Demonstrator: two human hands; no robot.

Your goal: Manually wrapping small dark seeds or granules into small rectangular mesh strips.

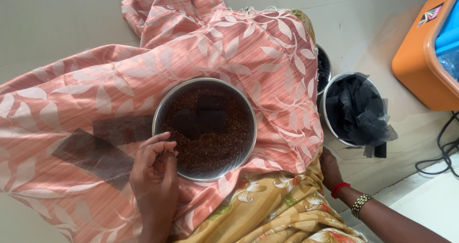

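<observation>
L hand [154, 178]: my fingers curled, tips pinched together, palm down. R hand [331, 169]: my wrist bent, arm reaching fwd, fingers hidden.

- Only one view for me: head cam, worn by the person, looking almost straight down onto the lap.
- Close range; metal plate [204, 129] sits approx mid-frame on pink cloth [229, 47].
- Left hand [154, 178] enters from bottom edge, right hand [331, 169] bottom right.
- Floor [57, 18] fills top & right; no 2nd view to overlap.
</observation>
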